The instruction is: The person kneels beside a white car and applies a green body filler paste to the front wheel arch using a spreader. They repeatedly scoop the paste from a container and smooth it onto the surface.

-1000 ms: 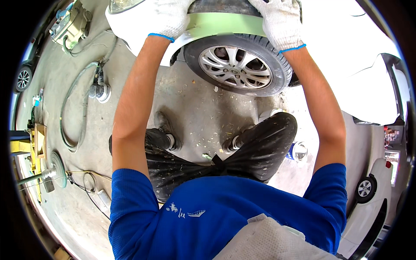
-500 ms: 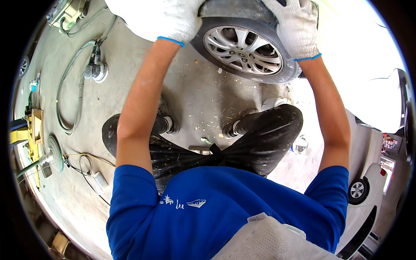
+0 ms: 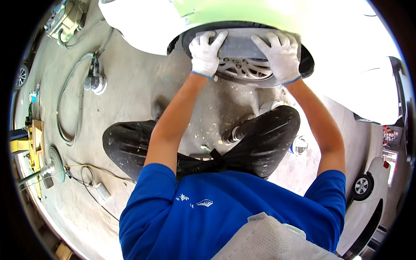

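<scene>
A grey sheet (image 3: 242, 43) is held flat over the upper part of a car wheel (image 3: 247, 67), under the pale green wheel arch (image 3: 225, 13). The left hand (image 3: 206, 54), in a white glove, is pressed on the sheet's left end, fingers (image 3: 216, 39) spread apart and flat. The right hand (image 3: 279, 56), likewise gloved, is pressed on its right end, fingers spread. On the concrete floor (image 3: 130, 95) to the left, a sander (image 3: 96, 81) with a hose (image 3: 65, 104) is seen lying well apart.
</scene>
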The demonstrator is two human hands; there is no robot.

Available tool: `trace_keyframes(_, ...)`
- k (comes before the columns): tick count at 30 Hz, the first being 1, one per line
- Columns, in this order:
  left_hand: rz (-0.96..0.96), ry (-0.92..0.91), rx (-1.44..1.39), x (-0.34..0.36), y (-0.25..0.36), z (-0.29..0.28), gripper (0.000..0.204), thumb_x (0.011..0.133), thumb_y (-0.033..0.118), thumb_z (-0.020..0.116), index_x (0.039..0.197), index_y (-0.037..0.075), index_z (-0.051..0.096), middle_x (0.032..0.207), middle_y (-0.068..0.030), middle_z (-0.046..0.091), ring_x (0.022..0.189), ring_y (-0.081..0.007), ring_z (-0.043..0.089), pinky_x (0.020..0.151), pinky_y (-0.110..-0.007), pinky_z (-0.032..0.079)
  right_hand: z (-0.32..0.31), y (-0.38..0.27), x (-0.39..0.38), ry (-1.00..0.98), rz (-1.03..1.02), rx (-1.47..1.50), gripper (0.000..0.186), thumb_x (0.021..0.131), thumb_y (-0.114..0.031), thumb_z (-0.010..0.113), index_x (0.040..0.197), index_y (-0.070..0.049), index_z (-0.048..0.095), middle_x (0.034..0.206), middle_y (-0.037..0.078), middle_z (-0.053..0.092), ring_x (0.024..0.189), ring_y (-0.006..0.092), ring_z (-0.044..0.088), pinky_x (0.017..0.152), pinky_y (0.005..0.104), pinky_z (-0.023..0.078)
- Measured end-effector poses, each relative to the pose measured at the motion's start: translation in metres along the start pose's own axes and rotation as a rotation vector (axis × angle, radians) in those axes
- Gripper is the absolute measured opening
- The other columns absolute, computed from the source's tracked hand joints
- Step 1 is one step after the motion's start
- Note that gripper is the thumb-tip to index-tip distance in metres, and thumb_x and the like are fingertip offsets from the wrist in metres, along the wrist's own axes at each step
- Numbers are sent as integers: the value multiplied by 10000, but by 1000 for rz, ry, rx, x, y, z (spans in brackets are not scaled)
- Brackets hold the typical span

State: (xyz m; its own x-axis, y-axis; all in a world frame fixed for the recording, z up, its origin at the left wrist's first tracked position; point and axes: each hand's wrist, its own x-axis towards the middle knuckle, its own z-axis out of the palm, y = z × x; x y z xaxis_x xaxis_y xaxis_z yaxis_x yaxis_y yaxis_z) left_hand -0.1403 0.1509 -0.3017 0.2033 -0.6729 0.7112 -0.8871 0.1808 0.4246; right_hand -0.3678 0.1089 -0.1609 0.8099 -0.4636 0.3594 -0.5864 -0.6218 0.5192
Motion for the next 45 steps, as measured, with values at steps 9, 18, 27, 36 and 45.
trace_keyframes(9, -121, -209, -112, -35, 38, -91, 821, 688, -120, 634, 1396, 294, 617, 1264, -68, 587, 1182, -341, 527, 1038, -445, 451, -94, -29, -14, -202, -68, 57, 479, 886, -145, 632, 1362, -200, 617, 1221, 64, 590, 1198, 271, 574, 1047, 453, 453)
trace_keyframes(18, 208, 42, 98, 99, 7, -142, 794, 726, -81, 706, 1394, 340, 623, 1280, -80, 614, 1148, -354, 565, 1023, -439, 488, -99, 9, 49, 127, 41, -27, 695, 869, -27, 594, 1496, -317, 512, 1348, 87, 566, 1200, 335, 565, 1046, 502, 459)
trace_keyframes(27, 284, 27, 253, 170, 5, -160, 791, 698, -65, 725, 1377, 330, 636, 1251, -92, 613, 1148, -335, 572, 999, -448, 488, -82, 31, 107, 210, 101, -68, 678, 844, -56, 641, 1450, -348, 559, 1303, 54, 581, 1150, 306, 577, 1015, 491, 460)
trace_keyframes(36, 261, 18, 230, 161, 1, -155, 785, 696, -65, 720, 1371, 327, 641, 1243, -97, 612, 1145, -334, 573, 996, -445, 485, -76, 28, 107, 200, 72, -51, 665, 839, -64, 648, 1435, -351, 574, 1289, 47, 584, 1141, 299, 578, 1004, 486, 462)
trace_keyframes(45, 258, 20, 176, 167, -6, -153, 778, 693, -66, 715, 1364, 324, 647, 1235, -102, 612, 1141, -332, 574, 992, -443, 482, -79, 37, 111, 245, 52, -28, 653, 835, -71, 656, 1420, -354, 588, 1275, 39, 586, 1133, 293, 580, 994, 481, 465)
